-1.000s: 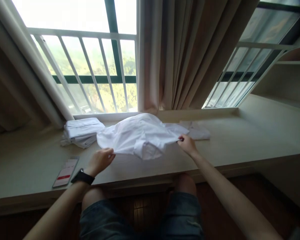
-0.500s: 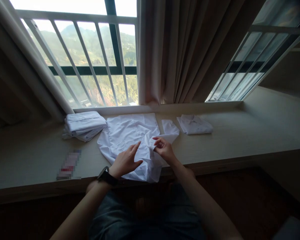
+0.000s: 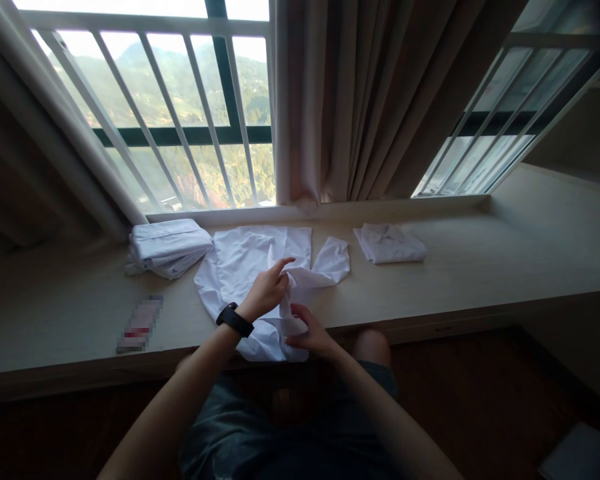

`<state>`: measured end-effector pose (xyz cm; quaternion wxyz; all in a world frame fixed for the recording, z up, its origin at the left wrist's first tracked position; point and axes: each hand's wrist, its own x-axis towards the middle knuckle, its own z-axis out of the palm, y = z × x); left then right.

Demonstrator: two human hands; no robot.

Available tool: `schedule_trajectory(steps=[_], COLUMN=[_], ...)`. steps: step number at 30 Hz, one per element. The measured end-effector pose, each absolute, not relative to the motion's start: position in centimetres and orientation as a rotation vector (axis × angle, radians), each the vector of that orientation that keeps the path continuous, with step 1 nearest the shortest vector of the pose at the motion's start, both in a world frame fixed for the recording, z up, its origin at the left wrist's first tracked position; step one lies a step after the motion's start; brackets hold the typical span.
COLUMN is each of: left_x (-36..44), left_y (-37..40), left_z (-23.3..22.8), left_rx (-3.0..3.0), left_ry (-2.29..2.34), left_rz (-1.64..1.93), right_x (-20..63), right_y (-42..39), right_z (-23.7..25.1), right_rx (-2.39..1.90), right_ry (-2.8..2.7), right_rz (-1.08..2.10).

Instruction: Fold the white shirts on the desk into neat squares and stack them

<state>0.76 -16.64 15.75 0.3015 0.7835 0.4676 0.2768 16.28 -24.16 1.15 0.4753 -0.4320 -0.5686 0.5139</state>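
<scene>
A: Head view, quick. White shirt (image 3: pixel 240 267) lies spread on the window ledge (image 3: pixel 480 267), near edge hanging slightly over the front.

B: Hands?

A: Left hand (image 3: pixel 267 293) pinches a bunched fold near the shirt's middle, fingers closed on cloth. Right hand (image 3: pixel 310 333) grips the fabric lower down, by the ledge's edge, also closed on it.

B: How does it handle?

A: Looks light, soft, floppy; wrinkles easily, no stiffness. Best taken at seams, collar or hem, I'd judge, since loose cloth just bunches.

B: Around it?

A: Stack of folded white clothes (image 3: pixel 167 247) just left, one folded shirt (image 3: pixel 390 243) to the right, a phone (image 3: pixel 140 325) well left, screen blurred out. Curtain (image 3: pixel 360 100) behind.

B: Hard to see?

A: Collar and buttons not readable; right fingertips partly hidden under cloth. Lap below is dark.
</scene>
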Motion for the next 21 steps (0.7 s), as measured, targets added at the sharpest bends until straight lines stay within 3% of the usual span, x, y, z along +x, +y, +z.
schedule_trajectory(steps=[8, 15, 21], left_x=[1.4, 2.5, -2.0], left_y=[-15.5, -16.0, -14.4], left_z=[18.6, 19.8, 22.4], left_rx=[1.455, 1.527, 2.232], left_ry=[0.903, 0.733, 0.853], left_rz=[0.992, 0.952, 0.858], right_x=[12.6, 7.6, 15.4], right_y=[-27.5, -25.7, -22.9], right_z=[-1.8, -1.9, 1.2], right_rx=[-0.739, -1.168, -1.443], right_ry=[-1.215, -0.714, -0.8], right_rz=[1.905, 1.353, 1.033])
